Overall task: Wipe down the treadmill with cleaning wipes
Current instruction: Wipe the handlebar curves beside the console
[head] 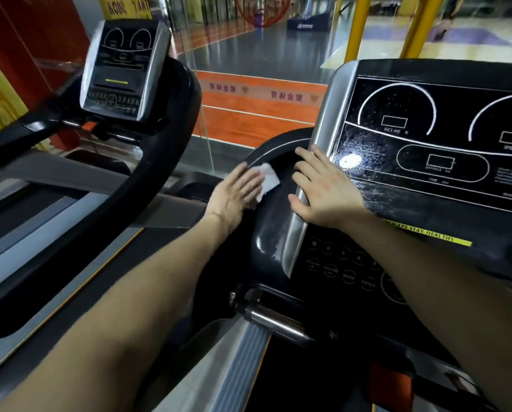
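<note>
1. Just off the left edge of the treadmill console [427, 203], the wipe [269, 180] lies flat on the curved black housing [274, 230]. It is pinned under the fingers of the left hand [236, 193], and its far corner sticks out past the fingertips.
2. The left hand is open-fingered, with fingers straight and close together. It presses the wipe onto the housing rather than curling round it.
3. The right hand [326, 188] lies palm down with fingers spread across the silver trim [294, 242] on the console's left edge, holding nothing. The wipe sits just beside its fingertips; whether they touch cannot be told.
4. The wipe is white and thin, rumpled into a rough rectangle and partly hidden by the left hand.
5. The black display panel [403, 162] carries wet streaks and droplets near its left edge, along with a bright glare spot. The housing below the wipe glistens as well.
6. Round buttons [337, 270] line the console's near edge under a yellow strip [438, 237].
7. A second treadmill [121, 72] stands well apart to the left.
</note>
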Action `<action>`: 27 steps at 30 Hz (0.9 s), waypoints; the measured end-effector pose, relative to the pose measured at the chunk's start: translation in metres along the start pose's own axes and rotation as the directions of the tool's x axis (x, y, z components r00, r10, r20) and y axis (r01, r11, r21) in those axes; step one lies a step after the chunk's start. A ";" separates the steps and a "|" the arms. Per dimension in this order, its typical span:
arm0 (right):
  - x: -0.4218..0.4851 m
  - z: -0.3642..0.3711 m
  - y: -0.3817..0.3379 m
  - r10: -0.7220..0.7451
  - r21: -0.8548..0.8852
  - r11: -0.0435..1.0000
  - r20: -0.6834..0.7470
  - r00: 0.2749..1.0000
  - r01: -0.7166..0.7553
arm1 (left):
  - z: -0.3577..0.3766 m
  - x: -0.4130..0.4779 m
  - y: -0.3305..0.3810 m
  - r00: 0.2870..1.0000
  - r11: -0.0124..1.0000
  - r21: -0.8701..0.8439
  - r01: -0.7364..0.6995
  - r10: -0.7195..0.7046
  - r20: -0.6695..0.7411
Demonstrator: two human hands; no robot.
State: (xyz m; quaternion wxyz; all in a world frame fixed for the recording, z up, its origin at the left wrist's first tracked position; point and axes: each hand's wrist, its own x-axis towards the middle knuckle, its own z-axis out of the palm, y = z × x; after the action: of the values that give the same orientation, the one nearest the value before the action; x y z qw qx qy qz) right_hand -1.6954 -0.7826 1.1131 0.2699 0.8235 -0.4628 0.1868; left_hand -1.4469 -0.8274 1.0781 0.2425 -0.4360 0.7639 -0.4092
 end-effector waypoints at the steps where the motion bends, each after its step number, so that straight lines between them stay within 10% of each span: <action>1: 0.001 0.000 0.000 0.004 -0.003 1.000 0.008 1.000 -0.004 | -0.007 0.006 -0.004 0.997 0.997 -0.030 0.073 -0.073 -0.024; 7: -0.001 0.001 0.000 -0.017 -0.010 1.000 0.012 1.000 0.018 | 0.038 -0.021 0.039 0.958 0.960 -0.071 -0.271 0.276 0.080; 12: -0.001 0.005 0.002 -0.016 -0.010 1.000 -0.018 1.000 0.016 | -0.006 0.038 0.004 0.996 0.999 -0.013 -0.036 0.035 -0.087; 20: -0.001 0.002 0.002 -0.033 -0.040 0.999 -0.023 0.999 0.032 | 0.057 -0.055 0.035 0.909 0.903 -0.162 -0.398 0.412 0.065; 27: 0.000 0.001 0.002 -0.023 -0.014 1.000 -0.015 1.000 0.023 | 0.017 0.017 -0.013 0.981 0.985 -0.139 -0.102 0.076 -0.180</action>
State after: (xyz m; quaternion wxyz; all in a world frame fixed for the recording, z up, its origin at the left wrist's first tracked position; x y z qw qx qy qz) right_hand -1.6972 -0.7842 1.1129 0.2811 0.8254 -0.4526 0.1865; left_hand -1.4369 -0.8527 1.0799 0.1604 -0.3806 0.8291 -0.3768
